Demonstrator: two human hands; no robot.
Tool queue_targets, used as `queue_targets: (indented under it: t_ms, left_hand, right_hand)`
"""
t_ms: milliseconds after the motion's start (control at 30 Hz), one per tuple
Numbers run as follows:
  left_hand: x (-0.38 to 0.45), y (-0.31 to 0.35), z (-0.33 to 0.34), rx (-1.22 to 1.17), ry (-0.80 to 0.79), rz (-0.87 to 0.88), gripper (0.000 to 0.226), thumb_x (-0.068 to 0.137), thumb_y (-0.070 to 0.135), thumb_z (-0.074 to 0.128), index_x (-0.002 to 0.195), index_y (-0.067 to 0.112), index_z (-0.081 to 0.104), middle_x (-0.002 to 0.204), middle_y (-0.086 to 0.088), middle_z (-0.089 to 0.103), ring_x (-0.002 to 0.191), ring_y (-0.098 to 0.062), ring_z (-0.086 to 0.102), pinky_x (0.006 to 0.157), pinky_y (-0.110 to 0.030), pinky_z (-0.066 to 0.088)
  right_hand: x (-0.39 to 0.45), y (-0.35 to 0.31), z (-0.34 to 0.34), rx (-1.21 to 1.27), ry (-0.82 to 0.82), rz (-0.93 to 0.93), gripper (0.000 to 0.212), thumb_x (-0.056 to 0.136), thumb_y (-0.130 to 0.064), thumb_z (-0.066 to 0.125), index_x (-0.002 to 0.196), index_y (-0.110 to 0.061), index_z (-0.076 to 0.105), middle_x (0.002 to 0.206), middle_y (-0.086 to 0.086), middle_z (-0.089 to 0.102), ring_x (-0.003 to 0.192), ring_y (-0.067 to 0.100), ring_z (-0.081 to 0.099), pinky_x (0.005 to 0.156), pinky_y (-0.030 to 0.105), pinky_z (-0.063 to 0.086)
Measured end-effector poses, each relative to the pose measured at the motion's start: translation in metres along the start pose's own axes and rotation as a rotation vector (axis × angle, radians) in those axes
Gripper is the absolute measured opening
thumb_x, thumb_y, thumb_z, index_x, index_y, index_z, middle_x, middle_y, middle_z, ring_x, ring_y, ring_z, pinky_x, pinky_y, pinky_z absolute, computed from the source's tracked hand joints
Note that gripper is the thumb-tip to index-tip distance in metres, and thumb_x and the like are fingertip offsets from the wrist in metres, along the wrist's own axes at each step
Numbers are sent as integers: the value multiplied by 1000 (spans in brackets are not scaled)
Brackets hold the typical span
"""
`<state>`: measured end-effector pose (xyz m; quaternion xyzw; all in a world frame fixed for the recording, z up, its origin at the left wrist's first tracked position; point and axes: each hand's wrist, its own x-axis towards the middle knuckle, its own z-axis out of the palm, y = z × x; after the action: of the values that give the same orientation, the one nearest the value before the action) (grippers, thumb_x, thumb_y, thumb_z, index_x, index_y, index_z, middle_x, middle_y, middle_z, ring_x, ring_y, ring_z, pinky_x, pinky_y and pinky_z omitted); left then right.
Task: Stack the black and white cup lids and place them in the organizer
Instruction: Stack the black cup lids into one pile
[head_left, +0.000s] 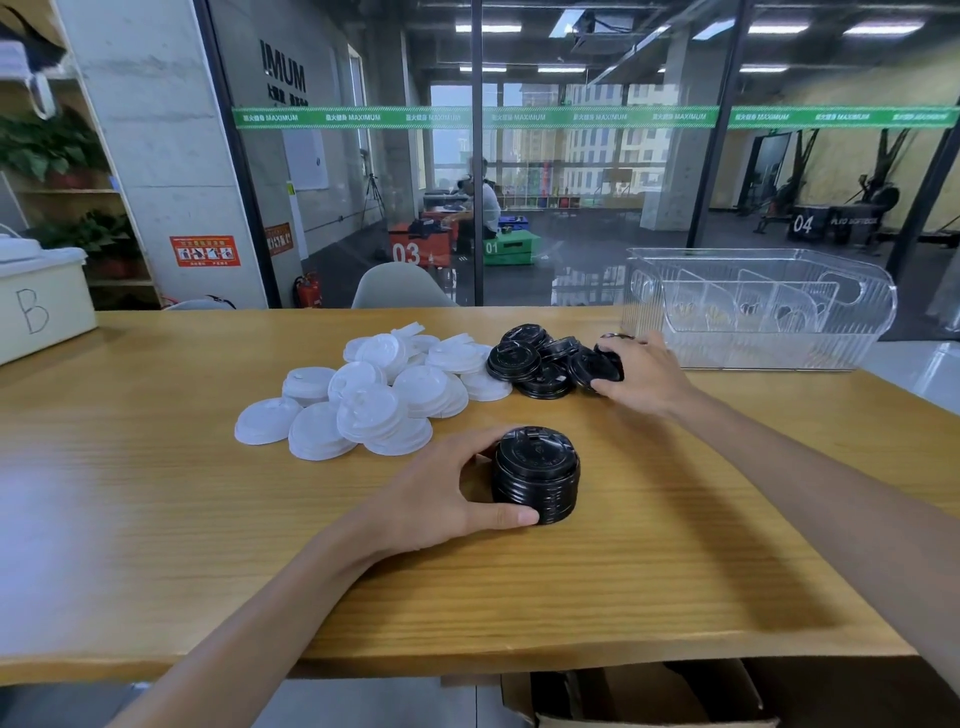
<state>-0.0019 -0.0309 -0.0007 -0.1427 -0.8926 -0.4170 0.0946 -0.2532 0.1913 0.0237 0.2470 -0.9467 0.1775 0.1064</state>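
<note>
A stack of black lids (536, 474) stands on the wooden table (156, 493) near the middle. My left hand (447, 493) grips its left side, thumb along the base. Farther back lies a loose pile of black lids (535, 358). My right hand (641, 374) holds a black lid (608, 364) at the right end of that pile, fingers curled over it. A heap of white lids (374, 395) spreads to the left of the black pile. The clear plastic organizer (758, 306) with upright dividers stands at the back right, just beyond my right hand.
A cream box marked B (41, 301) sits at the table's left edge. A grey chair back (400, 286) shows behind the far edge, before a glass wall. An open cardboard box (649, 696) lies under the near edge.
</note>
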Motion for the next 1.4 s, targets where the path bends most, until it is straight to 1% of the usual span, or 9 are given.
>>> queue_targets:
  t_ms: [233, 400, 567, 700, 833, 1000, 1067, 1200, 1400]
  left_hand:
    - [0, 0, 0, 13, 3, 3, 72, 88, 29, 93, 152, 34, 59, 143, 22, 69, 138, -3, 61, 122, -37, 45]
    - [-1, 0, 0, 23, -3, -15, 73, 88, 33, 92, 153, 35, 58, 144, 23, 68, 139, -2, 59, 123, -40, 44]
    - [-2, 1, 0, 38, -6, -20, 73, 89, 37, 92, 153, 38, 57, 144, 23, 67, 139, -5, 60, 122, -43, 45]
    - [-2, 3, 0, 30, -13, -25, 73, 90, 37, 91, 154, 41, 56, 144, 22, 68, 139, -7, 60, 122, -45, 44]
    - [-3, 5, 0, 29, -16, -38, 73, 90, 38, 90, 154, 41, 55, 143, 23, 69, 137, -5, 61, 121, -45, 45]
    - [-3, 5, 0, 30, -7, -56, 70, 89, 39, 91, 151, 39, 58, 141, 24, 69, 135, -1, 61, 121, -43, 46]
    - [-3, 4, 1, 29, 1, -64, 70, 88, 41, 92, 150, 40, 59, 141, 24, 69, 135, -2, 61, 121, -43, 46]
    - [-2, 2, 0, 26, -1, -78, 66, 86, 46, 92, 145, 39, 61, 138, 21, 71, 133, -4, 63, 117, -45, 49]
    - [-1, -1, 1, 35, 22, -124, 99, 80, 50, 95, 161, 50, 39, 152, 28, 56, 141, 3, 54, 122, -30, 44]
  right_hand:
    - [-19, -7, -10, 223, 131, -32, 68, 91, -42, 81, 150, -18, 57, 130, 0, 66, 137, 26, 41, 114, 49, 41]
    - [-66, -33, -28, 408, 107, -62, 62, 90, -46, 81, 144, -22, 63, 126, -3, 57, 121, 14, 55, 101, 30, 40]
    - [-113, -58, -39, 458, 49, -109, 32, 83, -54, 83, 110, -39, 73, 115, -11, 60, 112, 5, 58, 98, 35, 50]
    - [-128, -71, -46, 384, 70, -124, 37, 81, -66, 78, 101, -36, 71, 111, -15, 62, 109, 5, 58, 95, 31, 47]
    - [-135, -83, -47, 325, 35, -131, 45, 83, -74, 70, 98, -31, 70, 101, -18, 65, 93, -2, 52, 76, 26, 40]
    - [-137, -95, -35, 215, 85, -153, 76, 71, -91, 46, 107, -31, 73, 98, -16, 58, 104, 7, 52, 87, 36, 51]
    - [-138, -100, -32, 175, 88, -159, 77, 74, -90, 48, 112, -28, 73, 98, -17, 54, 105, 7, 49, 83, 36, 51]
    - [-141, -112, -26, 28, 135, -177, 68, 81, -90, 55, 99, -26, 68, 95, -16, 51, 104, 10, 47, 75, 32, 51]
    - [-140, -118, -23, -109, 159, -164, 77, 79, -96, 47, 94, -21, 62, 98, -9, 55, 106, 15, 47, 79, 34, 52]
